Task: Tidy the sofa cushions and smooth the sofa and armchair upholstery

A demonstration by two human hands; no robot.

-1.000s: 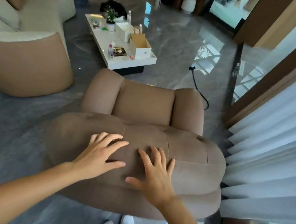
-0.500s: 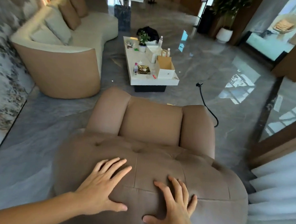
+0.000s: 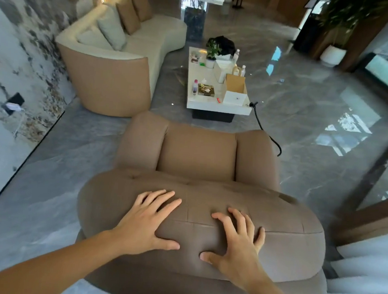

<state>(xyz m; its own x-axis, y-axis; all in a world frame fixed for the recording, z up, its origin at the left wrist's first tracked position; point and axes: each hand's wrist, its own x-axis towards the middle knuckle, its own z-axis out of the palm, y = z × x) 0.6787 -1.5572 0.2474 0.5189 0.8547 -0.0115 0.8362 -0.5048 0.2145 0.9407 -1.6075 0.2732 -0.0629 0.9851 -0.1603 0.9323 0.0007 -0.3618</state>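
**Both hands flat on the armchair's backrest**

The grey marble floor (image 3: pixel 303 121) is seen spreading across the room. At upper left a curved cream sofa (image 3: pixel 125 58) with a tan outer shell is set against a marbled wall, and four cushions (image 3: pixel 126 15), two pale and two brown, are leaned in a row along its back. A brown armchair (image 3: pixel 199 156) is seen from behind in the foreground, facing a white coffee table (image 3: pixel 205 102) on which a cardboard box (image 3: pixel 234 90), a potted plant (image 3: pixel 212 53) and bottles are crowded. A black cable (image 3: pixel 267 133) is trailed over the floor beside the chair's arm.

The padded top of the backrest is pressed by both hands. The left hand (image 3: pixel 146 221) is laid palm down with fingers spread wide, nothing gripped. The right hand (image 3: pixel 237 242) is likewise splayed flat just beside it, thumb dug into the upholstery.
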